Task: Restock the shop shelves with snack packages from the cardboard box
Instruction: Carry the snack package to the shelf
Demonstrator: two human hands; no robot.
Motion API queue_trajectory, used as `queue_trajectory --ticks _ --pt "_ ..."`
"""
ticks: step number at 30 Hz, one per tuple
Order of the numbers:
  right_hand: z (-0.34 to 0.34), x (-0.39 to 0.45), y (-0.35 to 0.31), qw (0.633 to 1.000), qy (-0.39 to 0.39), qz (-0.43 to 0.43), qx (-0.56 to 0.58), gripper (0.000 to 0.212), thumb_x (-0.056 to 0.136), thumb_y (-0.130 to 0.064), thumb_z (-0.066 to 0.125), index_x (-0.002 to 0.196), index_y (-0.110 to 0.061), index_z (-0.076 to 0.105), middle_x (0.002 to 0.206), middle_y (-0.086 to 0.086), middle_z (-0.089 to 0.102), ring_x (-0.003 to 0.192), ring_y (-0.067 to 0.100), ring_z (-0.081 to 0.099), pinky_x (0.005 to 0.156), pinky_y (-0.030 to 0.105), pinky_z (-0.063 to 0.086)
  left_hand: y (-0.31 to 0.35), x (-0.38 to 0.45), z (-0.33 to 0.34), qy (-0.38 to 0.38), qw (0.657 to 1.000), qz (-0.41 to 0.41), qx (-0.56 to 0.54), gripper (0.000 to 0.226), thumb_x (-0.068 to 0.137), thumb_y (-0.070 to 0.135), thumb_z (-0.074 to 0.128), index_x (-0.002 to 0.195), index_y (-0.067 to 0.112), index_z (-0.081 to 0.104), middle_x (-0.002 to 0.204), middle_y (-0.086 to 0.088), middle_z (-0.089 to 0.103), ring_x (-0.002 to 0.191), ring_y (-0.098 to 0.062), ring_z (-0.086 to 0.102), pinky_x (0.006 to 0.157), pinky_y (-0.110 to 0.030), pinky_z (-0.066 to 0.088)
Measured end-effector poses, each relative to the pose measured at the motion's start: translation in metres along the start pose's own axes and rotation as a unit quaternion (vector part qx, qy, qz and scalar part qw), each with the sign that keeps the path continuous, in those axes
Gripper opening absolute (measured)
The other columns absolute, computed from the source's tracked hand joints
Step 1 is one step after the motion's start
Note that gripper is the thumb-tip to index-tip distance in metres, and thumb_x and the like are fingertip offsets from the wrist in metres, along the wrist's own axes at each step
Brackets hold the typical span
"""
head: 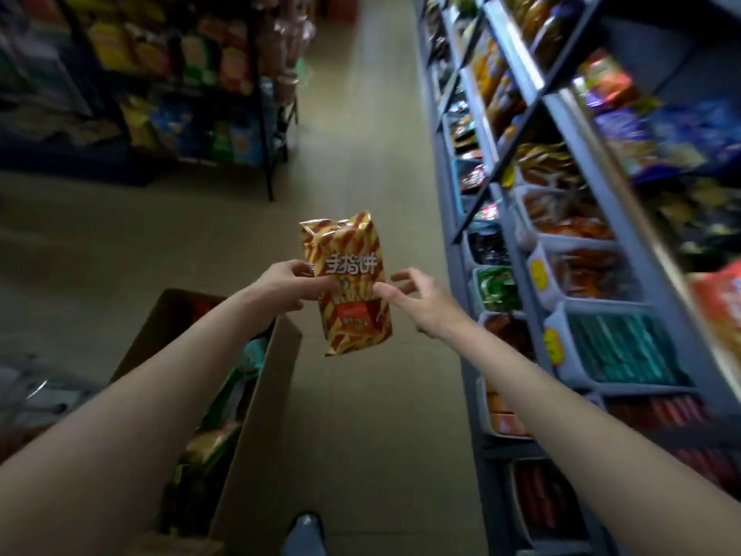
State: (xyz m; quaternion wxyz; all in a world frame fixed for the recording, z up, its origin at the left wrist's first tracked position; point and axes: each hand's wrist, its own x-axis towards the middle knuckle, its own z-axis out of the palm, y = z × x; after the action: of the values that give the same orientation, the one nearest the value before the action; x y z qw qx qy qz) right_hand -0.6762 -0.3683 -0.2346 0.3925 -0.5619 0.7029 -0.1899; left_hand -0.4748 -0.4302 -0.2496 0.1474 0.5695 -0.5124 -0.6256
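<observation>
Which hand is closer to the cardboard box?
Left. The left hand holds the snack bag just above the cardboard box's far corner; the right hand, fingers spread, sits past the bag toward the shelves.

Beneath the held snack bag, the floor (361, 435) is pale tile running down the aisle. Down and to the left of the grip, an open cardboard box (256, 415) stands on it, packed with snack packages. Directly below, nearest me, a shoe tip (302, 531) rests on the tile. To the right of the grip rises a grey shelving unit (517, 218), its tiers carrying plastic bins (561, 327) of wrapped snacks, with bags of snacks on the higher tiers. Far beyond the grip, to the left, a dark wire rack (264, 114) stands on the floor holding blurred bags.
</observation>
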Motion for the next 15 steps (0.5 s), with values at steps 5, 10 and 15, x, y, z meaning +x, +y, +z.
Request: queue_trajectory --ticks 5,10,15 --pt "-0.134 -0.178 0.040 0.982 0.184 0.029 0.030 0.054 0.087 -0.046 0.056 0.130 -0.016 0.043 0.118 0.002 0.056 0.104 0.018 0.054 0.083 0.035 0.046 0.097 -0.100 0.140 -0.202 0.962 0.112 0.146 0.043 0.079 0.029 0.072 0.118 0.015 0.060 0.117 -0.006 0.065 0.104 -0.017 0.060 0.085 -0.025 0.048" --pt "-0.233 -0.383 0.071 0.950 0.305 0.055 0.031 0.049 0.087 -0.040 0.059 0.126 -0.013 0.046 0.117 0.006 0.060 0.069 -0.004 0.060 0.059 0.014 0.047 0.160 -0.219 0.304 -0.379 0.871 0.229 0.214 0.037 0.082 0.013 0.070 0.117 0.016 0.061 0.113 -0.002 0.067 0.099 -0.012 0.061 0.090 -0.027 0.049" --pt "-0.273 -0.572 0.080 0.902 0.402 0.129 0.092 0.067 0.076 -0.053 0.063 0.121 -0.007 0.047 0.109 0.003 0.064 0.084 -0.003 0.064 0.066 0.020 0.051 0.207 -0.335 0.429 -0.506 0.756 0.309 0.279 0.029 0.085 0.005 0.063 0.106 0.025 0.058 0.094 0.014 0.069 0.084 0.000 0.064 0.072 -0.016 0.052"
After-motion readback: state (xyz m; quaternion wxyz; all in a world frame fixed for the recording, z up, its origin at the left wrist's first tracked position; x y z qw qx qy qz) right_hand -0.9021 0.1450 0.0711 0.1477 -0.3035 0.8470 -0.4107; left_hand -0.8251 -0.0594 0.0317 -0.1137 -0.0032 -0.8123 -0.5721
